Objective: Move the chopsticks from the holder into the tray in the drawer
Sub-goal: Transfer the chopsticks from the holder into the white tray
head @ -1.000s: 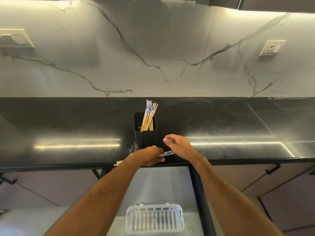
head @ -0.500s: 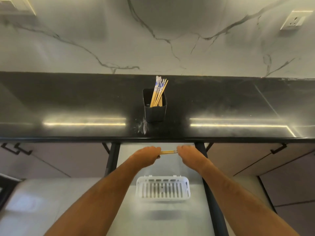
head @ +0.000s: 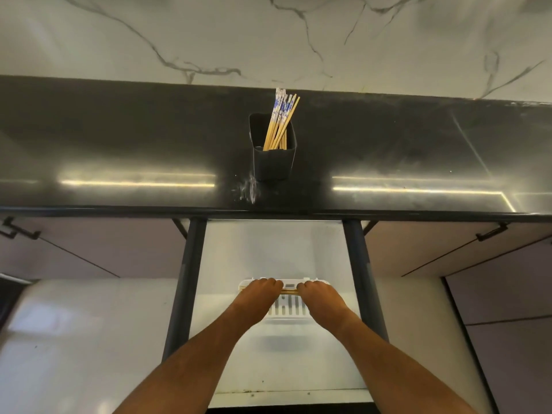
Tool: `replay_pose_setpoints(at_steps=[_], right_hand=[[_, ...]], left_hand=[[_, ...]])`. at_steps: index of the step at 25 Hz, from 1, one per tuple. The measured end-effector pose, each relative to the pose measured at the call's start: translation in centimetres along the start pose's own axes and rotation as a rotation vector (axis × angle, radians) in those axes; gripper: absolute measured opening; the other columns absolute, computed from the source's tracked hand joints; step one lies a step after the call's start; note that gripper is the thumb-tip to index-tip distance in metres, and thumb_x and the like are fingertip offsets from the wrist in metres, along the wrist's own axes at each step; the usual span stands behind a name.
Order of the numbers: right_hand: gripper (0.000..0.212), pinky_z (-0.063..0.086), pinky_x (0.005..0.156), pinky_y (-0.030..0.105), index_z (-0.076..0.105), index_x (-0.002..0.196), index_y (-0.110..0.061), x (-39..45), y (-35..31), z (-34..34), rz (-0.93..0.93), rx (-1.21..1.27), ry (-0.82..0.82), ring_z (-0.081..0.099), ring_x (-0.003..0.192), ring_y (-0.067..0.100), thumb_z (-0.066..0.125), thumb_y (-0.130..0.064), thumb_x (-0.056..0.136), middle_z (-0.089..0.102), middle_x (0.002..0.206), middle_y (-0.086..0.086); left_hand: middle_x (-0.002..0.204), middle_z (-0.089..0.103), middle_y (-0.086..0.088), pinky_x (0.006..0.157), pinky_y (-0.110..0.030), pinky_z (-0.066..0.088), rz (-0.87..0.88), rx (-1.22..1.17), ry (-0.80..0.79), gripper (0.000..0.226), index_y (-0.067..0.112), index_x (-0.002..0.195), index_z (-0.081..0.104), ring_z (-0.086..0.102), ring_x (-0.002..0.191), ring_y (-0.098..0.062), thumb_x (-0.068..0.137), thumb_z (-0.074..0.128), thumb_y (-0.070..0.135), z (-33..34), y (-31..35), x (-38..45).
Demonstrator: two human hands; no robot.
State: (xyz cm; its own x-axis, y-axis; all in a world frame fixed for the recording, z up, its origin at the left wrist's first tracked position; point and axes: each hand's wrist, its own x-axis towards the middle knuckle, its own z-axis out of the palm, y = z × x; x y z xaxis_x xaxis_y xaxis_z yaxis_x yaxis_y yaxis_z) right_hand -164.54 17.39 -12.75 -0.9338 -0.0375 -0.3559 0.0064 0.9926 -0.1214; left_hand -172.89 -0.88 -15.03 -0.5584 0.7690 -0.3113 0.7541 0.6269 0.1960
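A black holder (head: 273, 161) stands on the dark counter with several wooden chopsticks (head: 280, 121) leaning in it, their tops patterned blue and white. Below, a white slotted tray (head: 288, 306) lies in the open drawer (head: 268, 252). My left hand (head: 258, 294) and my right hand (head: 321, 295) hold the two ends of a bundle of chopsticks (head: 289, 291) lying level right over the tray. Only a short middle stretch of that bundle shows between my hands; whether it touches the tray I cannot tell.
The black countertop (head: 119, 150) runs across the view with a marble wall behind. Dark drawer rails (head: 186, 279) flank the pale drawer floor. Cabinet fronts with black handles (head: 491, 233) sit at either side.
Both hands have carried the bundle of chopsticks from the counter's front edge down over the drawer to the white tray. The view has tilted downward.
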Motion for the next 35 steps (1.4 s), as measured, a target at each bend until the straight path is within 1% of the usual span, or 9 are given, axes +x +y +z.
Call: replay_pose_setpoints(at_steps=[2, 5, 9, 12, 16, 20, 30, 33, 35], right_hand=[[0.035, 0.050, 0.105, 0.032, 0.057, 0.137, -0.015, 0.6, 0.0, 0.7, -0.014, -0.005, -0.003, 0.066, 0.115, 0.023, 0.057, -0.026, 0.103, 0.066, 0.132, 0.007], [0.034, 0.048, 0.105, 0.033, 0.059, 0.135, -0.016, 1.4, 0.1, 1.8, -0.009, 0.028, -0.003, 0.065, 0.118, 0.022, 0.059, -0.021, 0.102, 0.065, 0.133, 0.005], [0.034, 0.050, 0.107, 0.031, 0.060, 0.136, -0.014, 2.0, 0.6, 3.8, 0.012, 0.062, -0.043, 0.065, 0.118, 0.022, 0.056, -0.014, 0.103, 0.066, 0.133, 0.005], [0.034, 0.049, 0.108, 0.032, 0.059, 0.137, -0.012, 2.1, 1.0, 4.9, 0.039, 0.066, -0.079, 0.065, 0.119, 0.022, 0.055, -0.021, 0.105, 0.066, 0.132, 0.005], [0.019, 0.055, 0.090, 0.046, 0.069, 0.111, -0.004, 2.6, 0.9, 4.8, 0.089, 0.061, -0.091, 0.068, 0.102, 0.035, 0.053, -0.006, 0.101, 0.071, 0.108, 0.016], [0.020, 0.057, 0.094, 0.037, 0.071, 0.117, -0.015, 2.7, 0.9, 4.6, 0.110, -0.033, -0.125, 0.071, 0.101, 0.024, 0.059, -0.017, 0.101, 0.074, 0.109, 0.005], [0.029, 0.055, 0.099, 0.032, 0.069, 0.122, -0.015, 2.1, 1.9, 5.5, 0.080, 0.037, 0.039, 0.068, 0.105, 0.021, 0.067, -0.030, 0.097, 0.073, 0.116, 0.005], [0.029, 0.055, 0.099, 0.031, 0.070, 0.122, -0.014, 2.1, 1.9, 5.5, 0.078, 0.051, 0.028, 0.068, 0.105, 0.021, 0.067, -0.031, 0.097, 0.072, 0.116, 0.005], [0.030, 0.056, 0.099, 0.031, 0.071, 0.121, -0.015, 2.0, 1.9, 5.6, 0.087, 0.067, 0.016, 0.068, 0.104, 0.021, 0.066, -0.033, 0.098, 0.072, 0.115, 0.005]], left_hand=[[0.127, 0.065, -0.003, 0.102, -0.036, 0.048, -0.040, -0.016, 0.000, 0.036, 0.017, 0.132, 0.051, 0.065, 0.112, -0.022, 0.098, 0.058, 0.009, 1.7, 0.0, -0.2], [0.131, 0.062, -0.006, 0.099, -0.036, 0.048, -0.055, -0.035, -0.020, 0.038, 0.013, 0.139, 0.046, 0.063, 0.116, -0.025, 0.101, 0.051, 0.011, 3.0, 0.2, 0.2], [0.130, 0.063, -0.007, 0.098, -0.038, 0.050, -0.066, -0.077, -0.074, 0.037, 0.013, 0.133, 0.051, 0.064, 0.116, -0.026, 0.097, 0.050, 0.003, 4.0, 0.5, 1.3], [0.128, 0.066, -0.006, 0.097, -0.036, 0.053, -0.099, -0.123, -0.074, 0.031, 0.015, 0.128, 0.059, 0.066, 0.113, -0.025, 0.098, 0.054, 0.006, 4.6, 0.8, 1.9], [0.120, 0.070, -0.004, 0.093, -0.032, 0.055, -0.189, -0.175, -0.032, 0.024, 0.016, 0.119, 0.067, 0.068, 0.105, -0.022, 0.099, 0.055, 0.008, 5.0, 0.9, 2.1], [0.123, 0.070, -0.003, 0.096, -0.030, 0.054, -0.232, -0.183, 0.009, 0.029, 0.017, 0.120, 0.068, 0.067, 0.109, -0.020, 0.097, 0.056, 0.006, 5.0, 0.7, 2.1], [0.139, 0.061, -0.006, 0.105, -0.033, 0.050, -0.299, -0.170, 0.085, 0.045, 0.016, 0.135, 0.061, 0.058, 0.125, -0.022, 0.092, 0.066, 0.008, 5.2, 1.1, 1.4], [0.136, 0.062, -0.006, 0.105, -0.034, 0.050, -0.312, -0.153, 0.103, 0.042, 0.015, 0.133, 0.063, 0.059, 0.123, -0.022, 0.091, 0.068, 0.010, 5.1, 1.1, 1.3], [0.127, 0.065, -0.009, 0.097, -0.036, 0.053, -0.322, -0.171, 0.088, 0.033, 0.011, 0.125, 0.065, 0.062, 0.114, -0.025, 0.092, 0.066, 0.007, 4.8, 1.2, 1.2]])
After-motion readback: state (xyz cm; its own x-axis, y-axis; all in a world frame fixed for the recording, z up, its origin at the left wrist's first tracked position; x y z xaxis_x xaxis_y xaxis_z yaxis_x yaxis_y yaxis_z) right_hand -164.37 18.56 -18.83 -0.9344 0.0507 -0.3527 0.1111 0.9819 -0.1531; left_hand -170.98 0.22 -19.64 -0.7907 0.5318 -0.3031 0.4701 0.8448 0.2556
